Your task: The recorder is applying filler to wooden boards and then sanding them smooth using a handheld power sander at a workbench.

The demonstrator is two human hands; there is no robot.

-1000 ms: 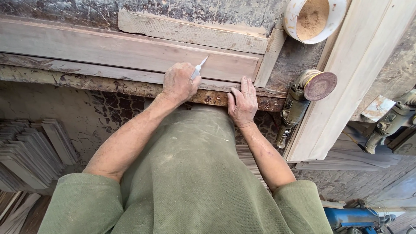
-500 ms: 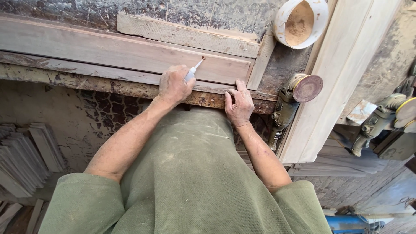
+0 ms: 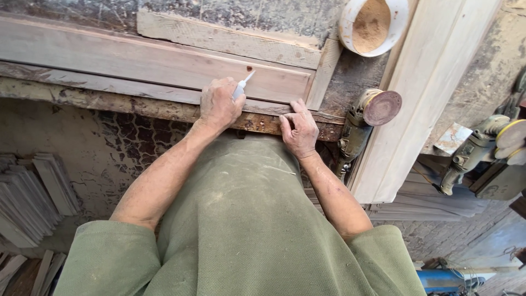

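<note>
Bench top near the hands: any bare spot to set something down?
Bare board face left of the left hand and its small white tube. Narrow strip between frame corner and sander. Crowded on the right: sawdust bowl, sander, leaning plank.

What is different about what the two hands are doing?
The left hand is closed round a small white tube, its tip pointing at a dark spot on the wooden panel. The right hand holds nothing; it lies with fingers spread on the panel's edge. Both rest at the bench's front edge.
</note>
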